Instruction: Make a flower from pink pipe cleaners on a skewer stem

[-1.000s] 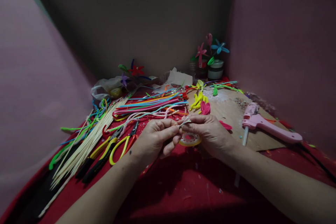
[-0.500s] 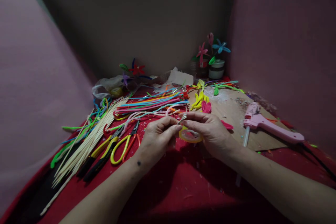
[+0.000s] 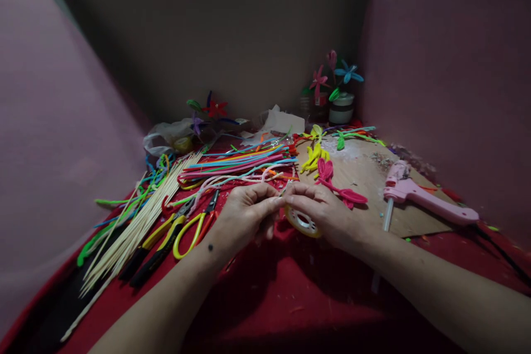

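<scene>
In the middle of the head view my two hands meet fingertip to fingertip. My left hand (image 3: 254, 207) is closed in a pinch on a small bundle of pale-tipped stems (image 3: 289, 183), mostly hidden by fingers. My right hand (image 3: 327, 211) is closed too, its thumb and forefinger at the same bundle. Against its palm side, below the fingers, a roll of yellow tape (image 3: 305, 222) with a white core hangs tilted. Just beyond the right hand lie pink looped pipe-cleaner petals (image 3: 350, 197) and yellow ones (image 3: 315, 159).
Left of my hands lie wooden skewers (image 3: 136, 221), pliers (image 3: 168, 238), yellow-and-red-handled scissors (image 3: 193, 232) and coloured pipe cleaners (image 3: 244, 160). A pink glue gun (image 3: 427, 202) rests on a cardboard sheet (image 3: 409, 224) at right. Pipe-cleaner flowers (image 3: 348, 72) stand in a jar (image 3: 341, 110) behind.
My right hand has dropped slightly and turned, and the tape roll has tilted with it. More of the pink petals shows. The bundle's pale tips are more covered by fingers.
</scene>
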